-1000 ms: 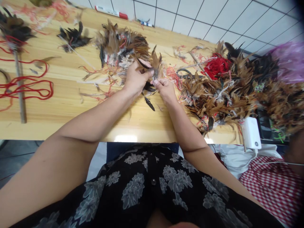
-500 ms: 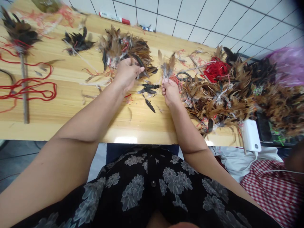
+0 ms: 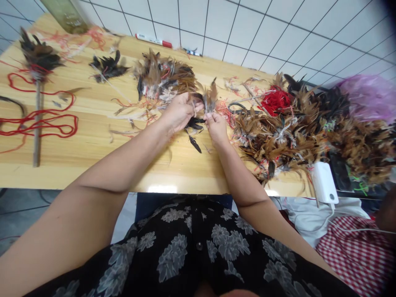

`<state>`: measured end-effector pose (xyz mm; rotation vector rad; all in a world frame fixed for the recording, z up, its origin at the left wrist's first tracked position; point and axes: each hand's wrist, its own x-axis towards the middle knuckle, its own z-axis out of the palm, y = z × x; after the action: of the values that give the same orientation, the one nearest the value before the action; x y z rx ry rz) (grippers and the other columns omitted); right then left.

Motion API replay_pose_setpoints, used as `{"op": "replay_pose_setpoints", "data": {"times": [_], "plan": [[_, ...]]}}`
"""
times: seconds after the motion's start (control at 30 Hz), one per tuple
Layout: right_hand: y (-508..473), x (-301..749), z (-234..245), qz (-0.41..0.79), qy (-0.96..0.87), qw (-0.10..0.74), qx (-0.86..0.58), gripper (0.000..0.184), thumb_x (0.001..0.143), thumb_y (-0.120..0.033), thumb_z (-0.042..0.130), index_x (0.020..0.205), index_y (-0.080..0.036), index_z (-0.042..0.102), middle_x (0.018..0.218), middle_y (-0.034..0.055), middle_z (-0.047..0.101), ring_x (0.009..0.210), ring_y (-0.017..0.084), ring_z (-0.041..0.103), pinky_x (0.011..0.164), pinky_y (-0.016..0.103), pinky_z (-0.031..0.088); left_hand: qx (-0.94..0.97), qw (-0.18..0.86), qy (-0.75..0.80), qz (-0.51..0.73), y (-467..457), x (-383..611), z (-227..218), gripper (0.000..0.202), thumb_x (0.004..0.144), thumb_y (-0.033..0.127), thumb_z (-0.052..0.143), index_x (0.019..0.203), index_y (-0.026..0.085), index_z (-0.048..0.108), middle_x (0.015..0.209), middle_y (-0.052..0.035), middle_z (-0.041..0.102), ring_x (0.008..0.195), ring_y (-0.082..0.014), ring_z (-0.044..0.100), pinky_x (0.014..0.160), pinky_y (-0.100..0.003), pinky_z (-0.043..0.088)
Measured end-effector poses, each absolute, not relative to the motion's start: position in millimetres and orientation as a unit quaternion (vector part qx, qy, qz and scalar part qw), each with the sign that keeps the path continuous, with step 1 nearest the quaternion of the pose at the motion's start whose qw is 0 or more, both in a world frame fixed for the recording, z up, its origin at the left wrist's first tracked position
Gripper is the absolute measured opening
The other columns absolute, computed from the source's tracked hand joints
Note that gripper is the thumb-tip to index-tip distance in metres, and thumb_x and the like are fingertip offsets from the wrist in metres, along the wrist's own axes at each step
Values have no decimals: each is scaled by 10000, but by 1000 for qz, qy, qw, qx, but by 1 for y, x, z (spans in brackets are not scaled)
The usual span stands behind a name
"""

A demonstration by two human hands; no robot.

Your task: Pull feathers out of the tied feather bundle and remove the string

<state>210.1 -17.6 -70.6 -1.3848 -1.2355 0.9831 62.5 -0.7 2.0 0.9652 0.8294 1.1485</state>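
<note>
Both hands meet over the wooden table [image 3: 93, 136]: right hand [image 3: 216, 127] pinches a small feather bunch [image 3: 210, 98] upright, left hand [image 3: 179, 112] closes beside it, grip unclear; loose pinch could scatter feathers.

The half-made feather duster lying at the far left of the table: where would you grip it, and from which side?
Probably the bare stick, from above. The feather duster lies flat, its handle pointing toward the near table edge, feather head at the far end. Red cord loops across the stick, so pinch below the loops.
</note>
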Motion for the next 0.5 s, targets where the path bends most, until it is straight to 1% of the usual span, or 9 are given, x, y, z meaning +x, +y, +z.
{"op": "replay_pose_setpoints", "data": {"times": [0.07, 0.13, 0.23, 0.33, 0.43, 0.5], "plan": [[-19, 208, -69, 410, -486, 504, -585, 470, 1087, -622, 705, 825, -245, 606, 748, -27, 560, 813, 166, 601, 810, 287, 548, 427, 661, 362, 500, -3, 65, -1, 286, 755, -1, 752, 919, 204, 639, 1031, -29, 800, 1369, -255, 778, 1289, -444, 587], [-20, 207, -67, 418, -477, 503, -587, 464, 1088, -621, 703, 829, -244, 622, 749, -27, 558, 817, 172, 603, 829, 296, 552, 423, 663, 372, 494, -3, 65, -5, 325, 733, -20, 760, 939, 202, 642, 985, -22, 773, 1311, -256, 790, 1253, -440, 604], [-20, 209, -66, 434, -479, 492, -583, 449, 1096, -604, 699, 837, -244, 631, 733, -37, 533, 766, 165, 560, 808, 292, 525, 414, 660, 392, 489, 0, 63, -11, 355, 717, -40, 760, 953, 203, 654, 921, -11, 722, 1199, -255, 798, 1168, -430, 641], [-20, 211, -67, 442, -483, 481, -583, 450, 1097, -606, 701, 840, -243, 633, 721, -44, 518, 723, 156, 523, 775, 286, 497, 421, 659, 395, 483, -1, 61, -11, 321, 736, -38, 755, 935, 201, 676, 912, -23, 701, 1088, -245, 792, 1117, -418, 655], [-19, 212, -69, 425, -491, 487, -585, 485, 1094, -654, 681, 840, -245, 629, 725, -39, 525, 733, 157, 533, 779, 290, 511, 430, 659, 391, 477, -4, 61, -9, 284, 754, -20, 768, 911, 206, 697, 880, -23, 694, 943, -218, 766, 1101, -420, 659], [-18, 211, -69, 407, -522, 487, -570, 518, 1093, -703, 647, 844, -250, 618, 739, -30, 531, 778, 169, 566, 811, 303, 540, 431, 669, 382, 470, -5, 60, -8, 292, 732, -10, 778, 911, 211, 711, 856, -18, 700, 872, -205, 744, 1083, -423, 665]]}}
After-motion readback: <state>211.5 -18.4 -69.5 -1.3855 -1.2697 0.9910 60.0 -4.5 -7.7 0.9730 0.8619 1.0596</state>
